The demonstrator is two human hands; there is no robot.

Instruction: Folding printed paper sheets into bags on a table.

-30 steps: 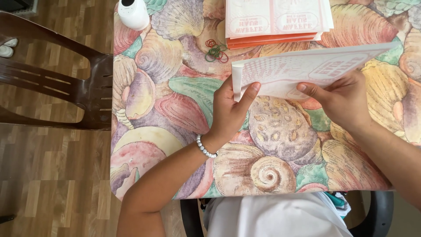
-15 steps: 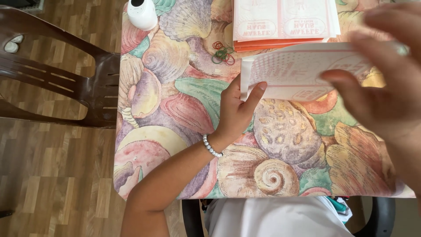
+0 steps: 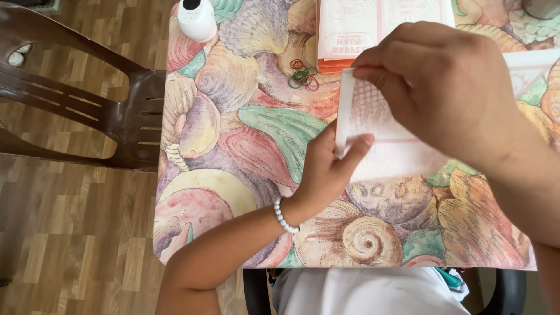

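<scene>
Head camera, looking down: a person's left hand (image 3: 329, 172), a pearl bracelet (image 3: 285, 216) at the wrist, pinches the lower left corner of a white, pink-printed paper sheet (image 3: 385, 149) lying on the seashell-patterned tabletop (image 3: 233, 151), while the right hand (image 3: 434, 87) hovers over the sheet with its fingers (image 3: 373, 73) clenched on the folded left edge near the top. Just beyond the sheet sits a stack of similar printed sheets (image 3: 373, 29) with orange edges, a small tangle of red and green rubber bands (image 3: 303, 74) beside it, a white bottle (image 3: 197, 17) at the far corner, and a brown plastic chair (image 3: 87, 111) left of the tabletop.
</scene>
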